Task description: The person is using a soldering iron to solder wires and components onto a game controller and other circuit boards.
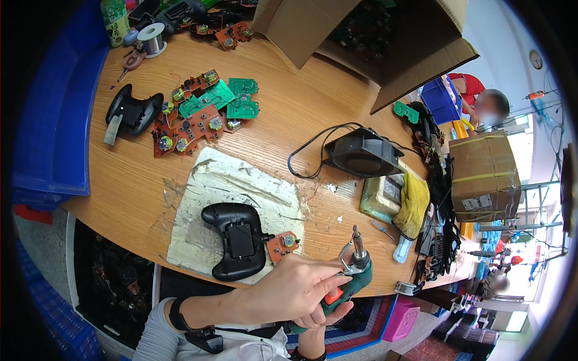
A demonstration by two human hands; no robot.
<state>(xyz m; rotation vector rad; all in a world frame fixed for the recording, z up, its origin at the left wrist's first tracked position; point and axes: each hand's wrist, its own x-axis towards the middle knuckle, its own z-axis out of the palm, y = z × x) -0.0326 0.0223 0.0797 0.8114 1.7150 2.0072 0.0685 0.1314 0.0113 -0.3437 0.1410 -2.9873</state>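
Note:
My right hand (338, 313) is wrapped around the green body of a soldering gun (361, 278) with an orange trigger and a metal tip pointing up and away. My left hand (294, 287) reaches across from the lower left, its fingers closed against the gun near the curved metal feed guide and partly covering the right hand. Beside the left hand, a small orange circuit board (282, 245) lies at the edge of a black game controller (236, 240). The controller rests on a stained pale cloth (198, 180), its rectangular back section facing up.
Orange boards (198, 124) and green boards (243, 107) are piled near another controller (132, 113). A black fan (361, 153) stands by a yellow glove (413, 204). Blue bin (51, 120), solder spool (152, 40) and open carton (301, 30) border the table. A person (472, 90) sits beyond.

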